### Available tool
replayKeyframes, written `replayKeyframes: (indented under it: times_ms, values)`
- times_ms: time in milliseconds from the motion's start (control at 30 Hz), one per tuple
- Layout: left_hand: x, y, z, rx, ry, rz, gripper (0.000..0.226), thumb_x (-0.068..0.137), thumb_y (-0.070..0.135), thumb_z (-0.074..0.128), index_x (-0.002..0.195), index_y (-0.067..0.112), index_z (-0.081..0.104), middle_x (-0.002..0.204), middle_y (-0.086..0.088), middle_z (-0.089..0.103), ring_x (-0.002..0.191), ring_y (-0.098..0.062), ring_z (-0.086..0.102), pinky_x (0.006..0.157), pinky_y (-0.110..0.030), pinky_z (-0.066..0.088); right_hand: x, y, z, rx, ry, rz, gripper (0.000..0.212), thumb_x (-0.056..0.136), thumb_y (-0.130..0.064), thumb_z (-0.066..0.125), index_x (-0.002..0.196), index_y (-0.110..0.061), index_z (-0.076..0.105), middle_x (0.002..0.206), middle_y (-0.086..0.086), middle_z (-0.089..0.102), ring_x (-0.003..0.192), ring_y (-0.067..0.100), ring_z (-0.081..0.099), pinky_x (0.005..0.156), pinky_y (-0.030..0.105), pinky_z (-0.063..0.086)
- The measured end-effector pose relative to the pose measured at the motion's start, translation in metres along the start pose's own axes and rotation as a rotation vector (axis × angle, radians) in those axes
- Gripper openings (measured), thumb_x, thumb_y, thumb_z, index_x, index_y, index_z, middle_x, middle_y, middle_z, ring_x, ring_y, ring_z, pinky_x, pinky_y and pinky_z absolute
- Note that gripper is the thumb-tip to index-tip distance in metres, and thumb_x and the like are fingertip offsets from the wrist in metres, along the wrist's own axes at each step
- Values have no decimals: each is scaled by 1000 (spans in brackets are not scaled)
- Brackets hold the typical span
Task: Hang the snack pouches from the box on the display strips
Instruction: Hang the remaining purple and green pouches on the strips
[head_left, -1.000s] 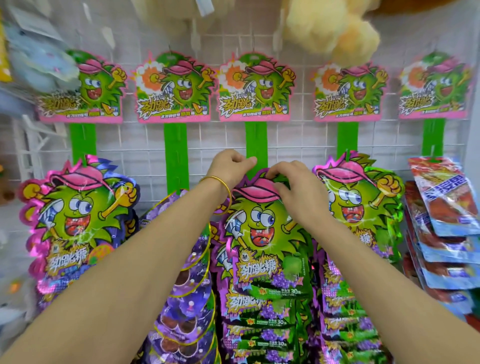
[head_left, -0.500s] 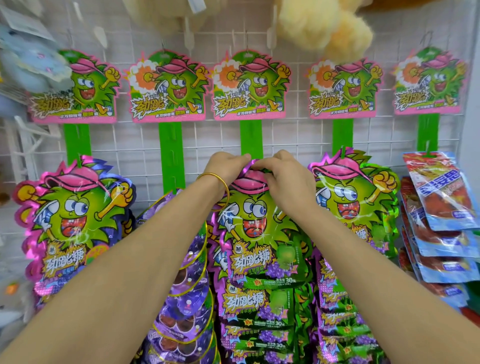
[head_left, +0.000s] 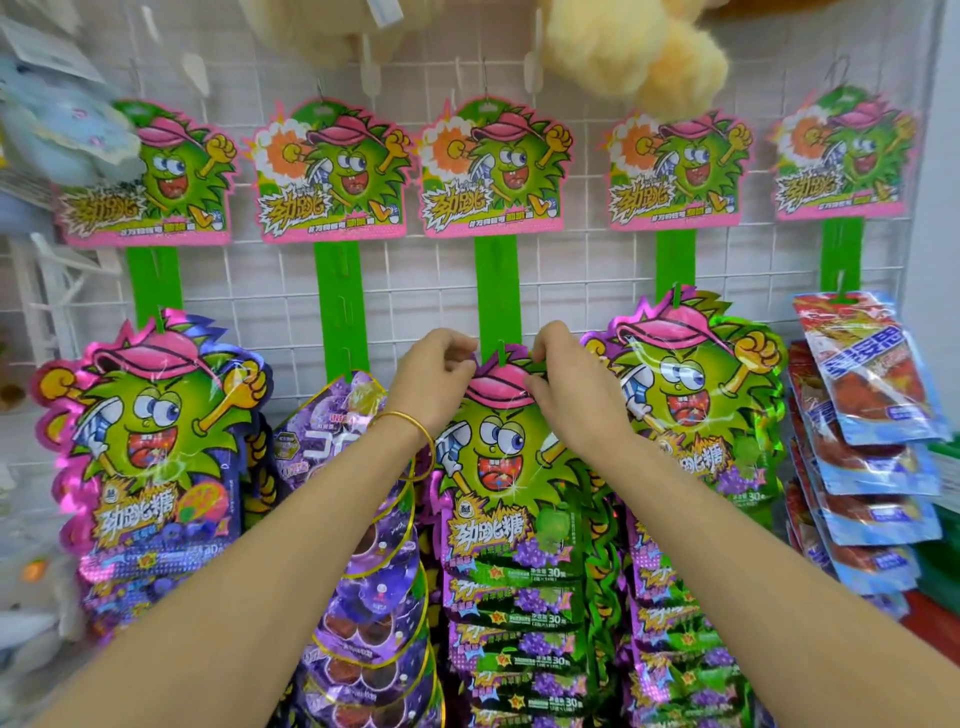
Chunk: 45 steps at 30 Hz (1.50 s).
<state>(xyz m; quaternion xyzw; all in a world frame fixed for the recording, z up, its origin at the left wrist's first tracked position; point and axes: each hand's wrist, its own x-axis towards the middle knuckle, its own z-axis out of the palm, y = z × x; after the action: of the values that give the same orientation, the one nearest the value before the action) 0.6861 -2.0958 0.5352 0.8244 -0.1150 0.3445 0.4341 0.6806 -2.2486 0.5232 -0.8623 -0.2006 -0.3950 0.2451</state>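
Both left hand and right hand still pinch the pouch, now hooked on the strip

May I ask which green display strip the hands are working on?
The middle strip, third from either end: only its front pouch is pinched at the top by the left hand and right hand.

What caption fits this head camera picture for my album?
Left hand and right hand pinch the snack pouch top at the middle green strip.

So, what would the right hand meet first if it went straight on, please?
Probably the middle green strip, just beyond the pouch the right hand pinches; depth unclear.
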Motion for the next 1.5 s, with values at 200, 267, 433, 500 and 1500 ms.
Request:
replayKeyframes:
  times_ms: [200,267,433,500,1500]
  values:
    - [-48,-3,-7,338,158,295,38,80,6,57,117,12,55,115,-7,54,111,-26,45,94,-21,26,-23,5,-3,-180,195,-109,24,76,3,63,96,-3,51,100,16,53,90,36,53,66,41,46]
    - [-90,-6,-6,280,185,341,35,78,10,57,113,18,55,110,6,52,107,-15,44,92,-16,26,-54,6,-4,-149,346,-162,28,71,5,65,94,-4,52,96,15,55,85,35,55,61,39,48]
    - [-240,-75,11,146,-97,186,25,83,31,46,107,37,51,110,26,50,109,5,42,93,-10,31,-197,13,41,201,-35,-66,29,85,-9,60,101,-26,43,97,-7,51,72,9,54,59,28,46]
    - [-295,-119,15,171,-222,17,24,82,37,43,103,41,52,111,26,50,108,5,42,93,-15,35,-258,22,75,263,-288,47,24,88,-12,57,102,-28,46,95,-14,47,70,6,54,59,23,42]
    - [-394,-259,17,277,-441,-661,21,86,8,55,103,15,65,106,1,55,105,-14,51,85,-11,30,-557,52,341,15,-1278,891,70,73,-45,74,126,-7,46,124,15,55,115,30,52,91,35,43]
